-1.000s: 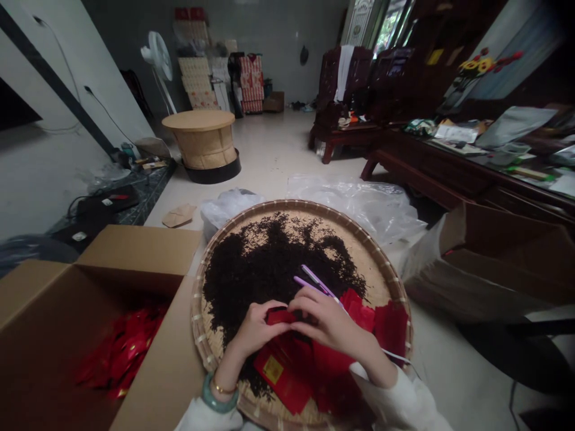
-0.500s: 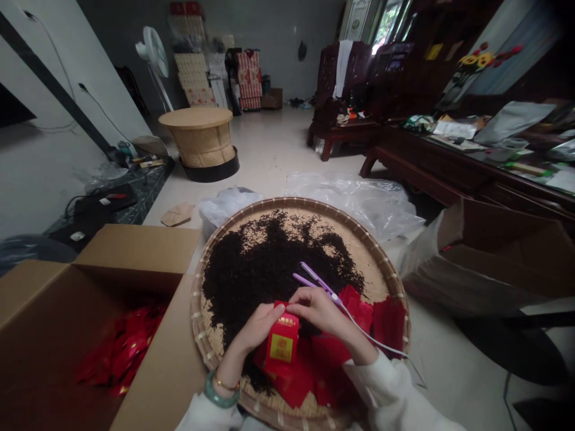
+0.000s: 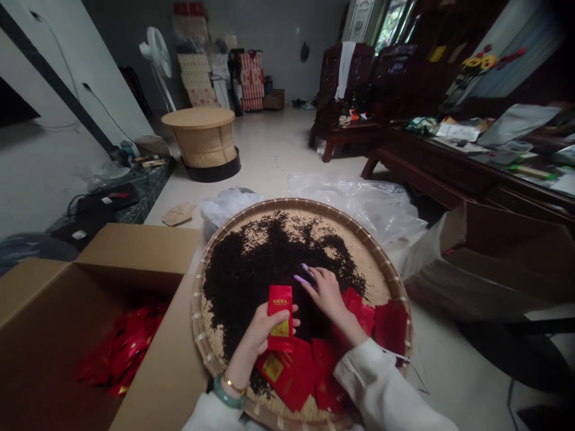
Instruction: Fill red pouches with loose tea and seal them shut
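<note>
We see the left hand [image 3: 263, 335] gripping an upright red packet [image 3: 281, 317] above a round bamboo tray [image 3: 287, 206] spread with dark loose tea [image 3: 265, 263]. The right hand [image 3: 327, 293] lies over a purple tool [image 3: 304, 276], mostly hidden; we cannot tell whether it grips. More red packets [image 3: 287, 374] lie on the tray, with others in a cardboard box [image 3: 139, 251] beside it.
</note>
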`<state>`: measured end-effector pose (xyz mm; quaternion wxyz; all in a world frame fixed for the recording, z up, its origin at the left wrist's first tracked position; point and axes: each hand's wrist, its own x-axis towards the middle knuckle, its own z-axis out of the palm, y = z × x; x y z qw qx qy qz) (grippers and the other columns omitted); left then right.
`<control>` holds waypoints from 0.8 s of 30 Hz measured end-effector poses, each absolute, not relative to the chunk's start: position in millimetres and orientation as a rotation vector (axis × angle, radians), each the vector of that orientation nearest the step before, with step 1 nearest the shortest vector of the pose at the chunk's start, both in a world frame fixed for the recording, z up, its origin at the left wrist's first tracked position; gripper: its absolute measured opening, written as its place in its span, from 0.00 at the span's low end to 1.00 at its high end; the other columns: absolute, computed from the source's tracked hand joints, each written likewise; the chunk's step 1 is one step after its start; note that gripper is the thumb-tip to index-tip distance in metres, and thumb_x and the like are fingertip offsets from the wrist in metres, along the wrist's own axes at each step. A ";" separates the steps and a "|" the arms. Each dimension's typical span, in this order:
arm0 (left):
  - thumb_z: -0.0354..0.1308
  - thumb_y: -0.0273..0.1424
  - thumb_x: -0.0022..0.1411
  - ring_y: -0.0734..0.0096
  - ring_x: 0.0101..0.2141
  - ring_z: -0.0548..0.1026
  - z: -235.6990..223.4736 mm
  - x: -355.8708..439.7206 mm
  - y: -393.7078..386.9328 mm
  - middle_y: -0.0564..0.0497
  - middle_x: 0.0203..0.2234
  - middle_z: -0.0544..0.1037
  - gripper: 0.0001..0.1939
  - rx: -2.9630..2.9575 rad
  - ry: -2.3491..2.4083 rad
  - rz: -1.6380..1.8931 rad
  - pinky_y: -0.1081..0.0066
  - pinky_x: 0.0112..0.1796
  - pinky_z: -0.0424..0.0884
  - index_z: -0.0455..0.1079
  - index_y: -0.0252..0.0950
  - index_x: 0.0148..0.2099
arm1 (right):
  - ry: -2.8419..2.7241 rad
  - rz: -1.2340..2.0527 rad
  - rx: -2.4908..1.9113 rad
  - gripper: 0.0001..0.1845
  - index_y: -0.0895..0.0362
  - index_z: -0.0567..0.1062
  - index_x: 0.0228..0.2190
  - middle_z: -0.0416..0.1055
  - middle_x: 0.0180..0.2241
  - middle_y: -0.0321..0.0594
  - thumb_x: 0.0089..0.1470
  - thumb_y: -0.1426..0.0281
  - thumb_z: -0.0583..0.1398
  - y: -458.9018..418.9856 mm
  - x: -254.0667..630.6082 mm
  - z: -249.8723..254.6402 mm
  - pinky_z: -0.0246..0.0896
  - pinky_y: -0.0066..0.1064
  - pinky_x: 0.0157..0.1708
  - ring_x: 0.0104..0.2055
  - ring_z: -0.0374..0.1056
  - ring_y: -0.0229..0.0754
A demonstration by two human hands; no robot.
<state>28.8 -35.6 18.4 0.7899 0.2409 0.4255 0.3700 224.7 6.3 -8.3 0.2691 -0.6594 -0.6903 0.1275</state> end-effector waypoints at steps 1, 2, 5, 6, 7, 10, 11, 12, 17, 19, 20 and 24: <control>0.72 0.35 0.41 0.60 0.30 0.80 19.5 28.1 -35.1 0.36 0.42 0.79 0.26 0.521 0.913 0.810 0.66 0.29 0.76 0.69 0.30 0.41 | -1.908 0.307 -1.823 0.23 0.57 0.69 0.51 0.68 0.47 0.52 0.53 0.66 0.60 6.3 227.6 -14.2 0.60 0.44 0.45 0.47 0.63 0.54; 0.72 0.35 0.41 0.60 0.29 0.80 20.5 27.6 -34.9 0.36 0.42 0.79 0.26 0.526 0.911 0.820 0.66 0.29 0.76 0.69 0.30 0.41 | -1.951 0.288 -1.855 0.25 0.57 0.67 0.53 0.68 0.47 0.52 0.53 0.67 0.61 6.0 229.7 -19.5 0.60 0.44 0.44 0.47 0.63 0.54; 0.72 0.35 0.40 0.62 0.28 0.80 22.5 26.9 -35.1 0.35 0.43 0.79 0.25 0.551 0.901 0.839 0.67 0.28 0.75 0.70 0.29 0.40 | -2.014 0.259 -1.884 0.28 0.57 0.64 0.55 0.67 0.47 0.51 0.52 0.68 0.61 5.8 232.6 -30.4 0.59 0.42 0.43 0.46 0.63 0.54; 0.72 0.35 0.40 0.62 0.28 0.80 22.7 27.0 -35.3 0.35 0.42 0.79 0.25 0.560 0.901 0.842 0.67 0.28 0.75 0.70 0.29 0.40 | -2.014 0.253 -1.882 0.28 0.57 0.64 0.54 0.67 0.46 0.51 0.52 0.68 0.61 6.3 233.0 -32.4 0.59 0.42 0.43 0.45 0.63 0.54; 0.73 0.35 0.40 0.62 0.28 0.80 22.8 27.0 -35.5 0.35 0.42 0.79 0.26 0.571 0.903 0.843 0.66 0.29 0.75 0.70 0.29 0.40 | -2.011 0.256 -1.874 0.28 0.57 0.64 0.54 0.67 0.45 0.51 0.51 0.68 0.61 7.0 233.4 -33.7 0.59 0.41 0.42 0.45 0.63 0.53; 0.73 0.36 0.39 0.62 0.28 0.80 22.5 26.6 -35.8 0.35 0.41 0.79 0.27 0.612 0.925 0.851 0.66 0.29 0.76 0.70 0.29 0.40 | -2.004 0.316 -1.829 0.25 0.59 0.67 0.50 0.68 0.42 0.50 0.50 0.68 0.62 10.1 235.7 -34.5 0.60 0.40 0.43 0.43 0.63 0.52; 0.73 0.36 0.38 0.62 0.28 0.80 22.4 26.1 -35.7 0.35 0.41 0.80 0.27 0.628 0.932 0.854 0.66 0.29 0.76 0.70 0.29 0.40 | -2.001 0.349 -1.805 0.24 0.59 0.68 0.49 0.68 0.41 0.50 0.49 0.68 0.62 11.1 237.1 -33.8 0.60 0.40 0.43 0.42 0.63 0.51; 0.73 0.36 0.38 0.61 0.28 0.80 22.2 25.3 -35.5 0.35 0.40 0.80 0.28 0.643 0.936 0.858 0.66 0.29 0.75 0.70 0.29 0.40 | -1.992 0.386 -1.777 0.23 0.60 0.69 0.48 0.68 0.41 0.49 0.49 0.69 0.62 12.0 238.8 -32.4 0.61 0.39 0.43 0.42 0.64 0.50; 0.73 0.37 0.39 0.62 0.28 0.80 20.9 21.8 -33.7 0.35 0.40 0.80 0.27 0.701 0.933 0.868 0.66 0.30 0.75 0.71 0.29 0.40 | -1.744 0.726 -1.627 0.23 0.60 0.70 0.45 0.69 0.41 0.47 0.45 0.67 0.61 14.6 250.9 -12.8 0.61 0.41 0.45 0.43 0.66 0.49; 0.73 0.37 0.39 0.62 0.28 0.80 20.8 22.3 -33.1 0.35 0.40 0.80 0.27 0.723 0.934 0.858 0.67 0.29 0.75 0.71 0.29 0.40 | -1.598 0.973 -1.545 0.25 0.60 0.70 0.46 0.71 0.41 0.45 0.45 0.63 0.62 13.5 253.8 -1.2 0.61 0.41 0.46 0.43 0.67 0.49; 0.73 0.37 0.39 0.62 0.28 0.80 21.1 23.1 -32.8 0.35 0.40 0.80 0.27 0.730 0.936 0.853 0.67 0.29 0.75 0.71 0.29 0.41 | -1.547 1.102 -1.491 0.27 0.60 0.70 0.46 0.71 0.40 0.44 0.45 0.62 0.63 12.3 253.7 4.0 0.61 0.40 0.45 0.42 0.68 0.48; 0.73 0.38 0.39 0.62 0.27 0.79 22.0 27.4 -32.1 0.35 0.38 0.80 0.28 0.737 0.939 0.834 0.68 0.28 0.75 0.71 0.28 0.40 | -1.535 1.436 -1.377 0.25 0.60 0.70 0.45 0.70 0.30 0.38 0.50 0.57 0.59 5.1 241.5 16.9 0.64 0.34 0.31 0.30 0.67 0.42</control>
